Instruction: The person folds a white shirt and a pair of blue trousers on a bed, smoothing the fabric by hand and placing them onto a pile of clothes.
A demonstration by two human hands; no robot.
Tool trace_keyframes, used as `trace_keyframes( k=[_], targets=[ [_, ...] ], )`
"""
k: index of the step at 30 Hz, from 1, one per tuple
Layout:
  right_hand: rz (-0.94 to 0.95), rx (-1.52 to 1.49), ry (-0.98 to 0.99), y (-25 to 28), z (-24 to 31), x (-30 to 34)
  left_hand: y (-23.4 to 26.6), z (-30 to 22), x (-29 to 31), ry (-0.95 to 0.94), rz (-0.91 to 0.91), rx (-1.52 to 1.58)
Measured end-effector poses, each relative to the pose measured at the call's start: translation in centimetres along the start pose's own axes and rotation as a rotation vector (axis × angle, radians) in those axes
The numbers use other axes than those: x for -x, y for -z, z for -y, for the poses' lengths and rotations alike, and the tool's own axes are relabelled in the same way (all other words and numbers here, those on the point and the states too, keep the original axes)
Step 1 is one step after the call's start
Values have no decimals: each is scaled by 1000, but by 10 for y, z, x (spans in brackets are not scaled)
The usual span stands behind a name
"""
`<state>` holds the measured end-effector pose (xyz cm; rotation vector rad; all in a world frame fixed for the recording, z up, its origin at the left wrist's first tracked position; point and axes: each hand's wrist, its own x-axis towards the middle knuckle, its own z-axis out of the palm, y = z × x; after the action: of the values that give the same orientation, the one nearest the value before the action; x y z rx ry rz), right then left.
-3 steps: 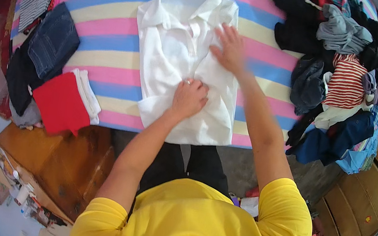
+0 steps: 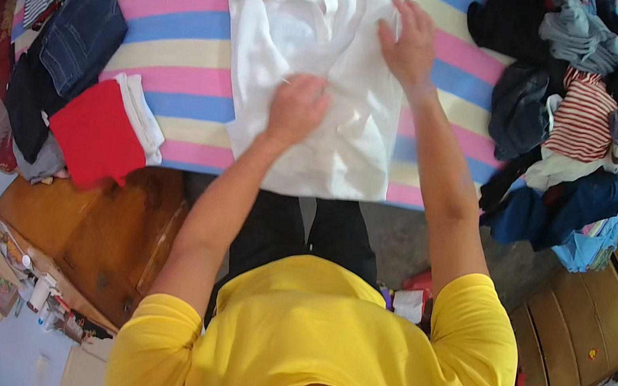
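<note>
The white shirt (image 2: 358, 132) lies on the stripy cloth (image 2: 177, 57), in front of the person (image 2: 352, 335). The left hand (image 2: 296, 111) is on the shirt's middle; I can't tell if it grips. The right hand (image 2: 411, 46) is loose and spread out at the shirt's right edge

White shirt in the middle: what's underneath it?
The white shirt lies on a striped cloth, whose pink, blue and cream bands show on both sides. The area directly beneath the shirt is covered, so anything else there cannot be seen.
</note>
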<state>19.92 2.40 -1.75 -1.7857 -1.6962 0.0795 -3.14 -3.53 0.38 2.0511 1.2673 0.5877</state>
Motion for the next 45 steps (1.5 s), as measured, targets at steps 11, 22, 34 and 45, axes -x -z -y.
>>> trace_keyframes(
  k=[11,22,34,45],
  targets=[
    [706,-15,-290,94,77,132,83,30,77,262,300,-364],
    [719,134,-601,111,52,127,81,35,74,177,222,-571],
    [515,124,103,54,64,157,-4,13,93,-38,414,-398],
    [931,69,587,123,12,186,100,69,152,-435,717,-538]
  ],
)
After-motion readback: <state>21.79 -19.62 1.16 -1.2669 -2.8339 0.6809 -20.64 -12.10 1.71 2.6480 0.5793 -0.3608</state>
